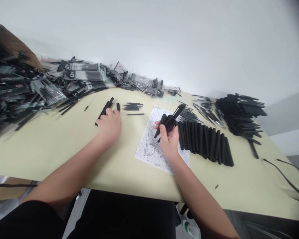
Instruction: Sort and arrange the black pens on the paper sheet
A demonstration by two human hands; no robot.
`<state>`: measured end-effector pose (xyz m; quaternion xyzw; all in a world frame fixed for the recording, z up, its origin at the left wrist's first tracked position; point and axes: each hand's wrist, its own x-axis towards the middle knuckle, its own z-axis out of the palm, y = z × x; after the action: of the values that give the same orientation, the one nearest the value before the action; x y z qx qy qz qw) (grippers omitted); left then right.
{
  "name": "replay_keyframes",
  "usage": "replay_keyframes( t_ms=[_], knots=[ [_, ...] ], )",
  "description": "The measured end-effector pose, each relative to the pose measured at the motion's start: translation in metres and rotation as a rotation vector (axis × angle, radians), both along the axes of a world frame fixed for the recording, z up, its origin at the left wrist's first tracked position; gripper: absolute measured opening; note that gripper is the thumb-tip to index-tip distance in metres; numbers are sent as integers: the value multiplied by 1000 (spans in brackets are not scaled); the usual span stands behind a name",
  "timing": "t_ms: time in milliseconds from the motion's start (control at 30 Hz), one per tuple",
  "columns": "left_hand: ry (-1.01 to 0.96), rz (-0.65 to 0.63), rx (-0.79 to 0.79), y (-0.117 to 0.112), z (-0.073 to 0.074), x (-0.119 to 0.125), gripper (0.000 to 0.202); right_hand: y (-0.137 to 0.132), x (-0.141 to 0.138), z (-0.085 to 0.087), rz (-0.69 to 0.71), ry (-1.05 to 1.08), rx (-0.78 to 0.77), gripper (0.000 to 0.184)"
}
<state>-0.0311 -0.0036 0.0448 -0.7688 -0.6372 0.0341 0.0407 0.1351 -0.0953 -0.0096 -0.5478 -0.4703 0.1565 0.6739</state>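
Spreading over the far left of the table (64, 146), the packets (84, 75) lie in a loose heap, well past my left forearm. Closer in, what look like two loose pens (104, 110) lie just at the fingers of my left hand (109, 124), on its far left side; their long axes run away from me and slant right, roughly in line with that forearm. The hand bends over them palm down, fingers curled and partly hidden, so I cannot tell whether it has hold of one. A short black piece (118, 107) shows just beyond my knuckles, and right of it the thin refills (132, 106) lie crosswise, near my fingers but apart. My left hand is clearly the nearer to the loose pens; my right hand (169, 141) is well apart from them, above the paper (146, 151), its fingers wrapped round a bunch (169, 121) of black pens, mostly tilting up and right. Just right of that hand, a row (204, 141) of pens lies side by side, long axes running near to far, far ends leaning left. Past it sits the dark stack (241, 116).
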Motion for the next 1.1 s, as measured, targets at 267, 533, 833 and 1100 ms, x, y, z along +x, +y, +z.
replay_keyframes(
  t_ms=[267,533,833,1100],
  knots=[
    [-42,-65,-67,6,7,1,38,2,2,-1,-10,0,-14,15],
    [-102,-112,-39,15,-1,-3,38,1,1,-4,8,21,-34,13],
    [-246,-145,157,49,-19,-13,39,2,2,-6,10,87,-17,17],
    [-292,20,86,49,-36,-10,88,0,3,-4,20,156,-26,22]
  ],
)
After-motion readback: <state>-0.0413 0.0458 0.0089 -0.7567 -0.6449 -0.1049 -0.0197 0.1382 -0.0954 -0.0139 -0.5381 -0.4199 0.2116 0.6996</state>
